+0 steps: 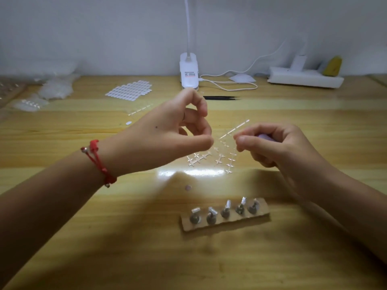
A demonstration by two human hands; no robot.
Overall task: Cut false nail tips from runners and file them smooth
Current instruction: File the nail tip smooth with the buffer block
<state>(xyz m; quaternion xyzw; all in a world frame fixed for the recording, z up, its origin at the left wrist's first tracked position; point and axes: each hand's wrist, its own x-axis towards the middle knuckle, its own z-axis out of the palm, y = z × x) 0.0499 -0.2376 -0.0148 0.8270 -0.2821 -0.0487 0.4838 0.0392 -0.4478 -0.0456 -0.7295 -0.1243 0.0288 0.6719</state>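
A clear plastic runner (pixel 225 155), a lattice of small crosses, hangs tilted just above the wooden table (pixel 104 237) between my hands. My right hand (pixel 272 147) pinches its right side between thumb and forefinger, and its curled fingers also hold a small purple object (pixel 265 137), mostly hidden. My left hand (pixel 167 137), with a red cord on its wrist, has curled fingers. Its thumb and middle fingertip meet at the runner's left edge. No nail tip shows between them.
A cardboard strip (pixel 262 206) with several metal stands holding clear tips lies near me. Farther back are a sheet of white tips (pixel 129 91), black tweezers (pixel 222 98), a clip lamp (pixel 188 74), a power strip (pixel 303 79) and plastic bags (pixel 56 86).
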